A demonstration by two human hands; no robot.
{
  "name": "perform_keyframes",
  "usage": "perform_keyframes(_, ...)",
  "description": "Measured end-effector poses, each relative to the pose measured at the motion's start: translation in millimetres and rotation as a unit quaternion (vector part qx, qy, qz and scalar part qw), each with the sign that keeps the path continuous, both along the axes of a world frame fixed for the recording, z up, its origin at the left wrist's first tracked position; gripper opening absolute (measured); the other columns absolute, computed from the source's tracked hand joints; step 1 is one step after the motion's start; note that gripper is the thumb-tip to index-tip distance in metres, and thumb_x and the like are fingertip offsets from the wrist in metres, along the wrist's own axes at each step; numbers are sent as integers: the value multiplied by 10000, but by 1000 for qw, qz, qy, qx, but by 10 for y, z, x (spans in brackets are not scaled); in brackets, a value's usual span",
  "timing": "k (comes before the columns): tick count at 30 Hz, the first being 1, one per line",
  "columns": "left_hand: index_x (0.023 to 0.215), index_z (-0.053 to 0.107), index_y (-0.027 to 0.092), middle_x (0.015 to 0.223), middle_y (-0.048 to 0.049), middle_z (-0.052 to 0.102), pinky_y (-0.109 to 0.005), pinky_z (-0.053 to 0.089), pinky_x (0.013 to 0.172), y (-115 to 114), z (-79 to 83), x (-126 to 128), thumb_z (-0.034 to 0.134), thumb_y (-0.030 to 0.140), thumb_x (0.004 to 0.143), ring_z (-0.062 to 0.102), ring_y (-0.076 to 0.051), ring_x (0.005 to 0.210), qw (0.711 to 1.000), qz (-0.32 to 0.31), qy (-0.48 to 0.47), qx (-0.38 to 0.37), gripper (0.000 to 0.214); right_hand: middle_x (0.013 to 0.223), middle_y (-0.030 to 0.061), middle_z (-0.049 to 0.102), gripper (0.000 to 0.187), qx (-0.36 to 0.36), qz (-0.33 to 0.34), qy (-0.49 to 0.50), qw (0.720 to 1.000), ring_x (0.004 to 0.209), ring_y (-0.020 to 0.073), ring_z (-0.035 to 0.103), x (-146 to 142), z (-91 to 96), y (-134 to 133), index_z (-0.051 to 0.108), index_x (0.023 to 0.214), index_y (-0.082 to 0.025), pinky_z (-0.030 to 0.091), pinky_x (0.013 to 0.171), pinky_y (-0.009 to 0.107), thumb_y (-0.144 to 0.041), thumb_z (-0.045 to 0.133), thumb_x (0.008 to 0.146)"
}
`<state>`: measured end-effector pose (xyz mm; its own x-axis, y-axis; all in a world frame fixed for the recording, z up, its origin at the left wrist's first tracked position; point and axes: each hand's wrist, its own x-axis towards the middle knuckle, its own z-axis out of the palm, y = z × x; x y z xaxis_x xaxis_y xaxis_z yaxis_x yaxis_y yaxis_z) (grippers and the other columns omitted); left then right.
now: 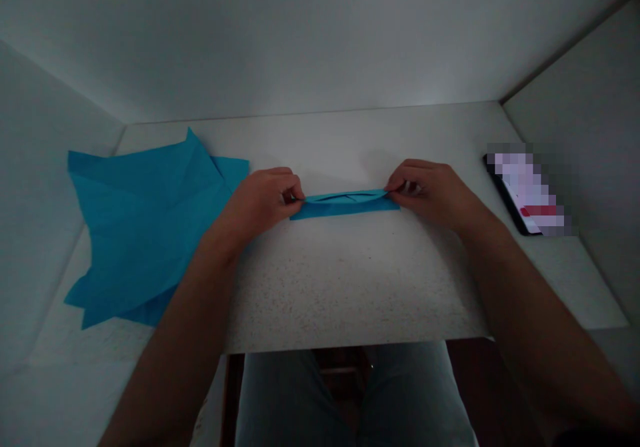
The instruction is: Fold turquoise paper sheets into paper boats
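Note:
A narrow folded strip of blue paper (345,205) lies across the middle of the white speckled table (350,280). My left hand (263,200) pinches the strip's left end, fingers closed on it. My right hand (433,190) pinches the right end the same way. The strip's upper layer bulges up slightly between the two hands.
A loose pile of blue paper sheets (145,223) lies at the left, partly over the table's edge. A phone (525,193) with a lit screen rests at the right by the wall. White walls close in the back and both sides. My legs show below the front edge.

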<state>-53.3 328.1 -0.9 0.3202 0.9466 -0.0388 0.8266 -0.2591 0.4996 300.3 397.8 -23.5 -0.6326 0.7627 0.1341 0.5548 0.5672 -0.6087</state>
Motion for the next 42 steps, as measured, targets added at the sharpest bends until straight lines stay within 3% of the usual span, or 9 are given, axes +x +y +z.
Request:
perform_keyframes(11, 950, 867, 246, 1016, -59, 789, -314, 526, 806, 8, -14, -142, 738, 482, 972, 701, -197, 853, 996, -46, -41, -67, 270, 1097, 94, 775, 302, -53, 63, -5, 997, 934, 285, 749, 94, 76, 6, 851, 944, -312, 614, 806, 462, -577, 721, 1007)
perform_keyframes(14, 930, 829, 222, 996, -65, 766, -330, 502, 787, 0, -52, -120, 723, 500, 1009, 694, -198, 836, 999, -19, -17, -39, 308, 1068, 94, 753, 295, -39, 50, -10, 998, 923, 283, 729, 77, 50, 4, 837, 946, -299, 598, 794, 453, -567, 728, 1006)
perform_keyframes(18, 1124, 778, 227, 1090, -65, 740, -331, 489, 782, -11, -107, -41, 830, 469, 932, 670, -196, 843, 999, 32, 8, -14, 313, 1136, 95, 735, 287, -3, 25, -20, 999, 922, 283, 701, 55, -40, 25, 824, 1114, -303, 591, 853, 472, -544, 796, 960)
perform_keyframes(23, 1016, 770, 218, 1128, -64, 699, -339, 502, 814, -34, -78, -3, 890, 431, 867, 653, -206, 883, 999, 1, 9, -44, 286, 1171, 112, 717, 252, 18, 35, -18, 999, 1067, 346, 675, 38, -94, 50, 795, 1091, -310, 552, 982, 548, -519, 797, 951)
perform_keyframes(27, 1158, 780, 220, 1132, -64, 713, -363, 520, 871, -55, -50, 50, 935, 398, 839, 670, -236, 957, 999, -31, 1, -43, 397, 1115, 104, 737, 221, 19, 40, -37, 998, 1068, 351, 663, 6, -88, 16, 745, 1049, -290, 479, 991, 538, -480, 792, 946)
perform_keyframes(33, 1366, 799, 279, 1242, -93, 723, -399, 533, 971, -120, -132, 316, 668, 274, 1064, 697, -253, 1087, 989, -145, -21, -2, 329, 995, 40, 768, 286, -23, 50, -20, 998, 884, 254, 690, -92, -95, -57, 738, 1172, -281, 457, 910, 437, -468, 790, 961)
perform_keyframes(36, 1445, 775, 323, 1270, -98, 705, -410, 540, 962, -153, -170, 385, 512, 232, 1119, 692, -244, 1052, 989, -145, 5, -3, 429, 887, -1, 744, 293, -89, 90, 0, 992, 738, 195, 660, -116, -42, -74, 758, 1228, -285, 468, 754, 359, -472, 751, 1003)
perform_keyframes(39, 1418, 792, 330, 1306, -110, 682, -430, 540, 998, -156, -181, 375, 518, 252, 1115, 682, -247, 1061, 991, -130, 26, 4, 417, 877, -1, 753, 280, -125, 125, 12, 984, 743, 186, 661, -108, 54, -98, 786, 1243, -284, 481, 703, 333, -432, 735, 1011)
perform_keyframes(42, 1389, 811, 313, 1286, -124, 678, -458, 533, 1023, -138, -197, 328, 603, 335, 1099, 665, -273, 1092, 992, -116, 23, 30, 357, 1003, 25, 776, 327, -122, 150, 6, 981, 849, 204, 680, -91, 130, -130, 801, 1240, -296, 532, 765, 343, -381, 821, 926)
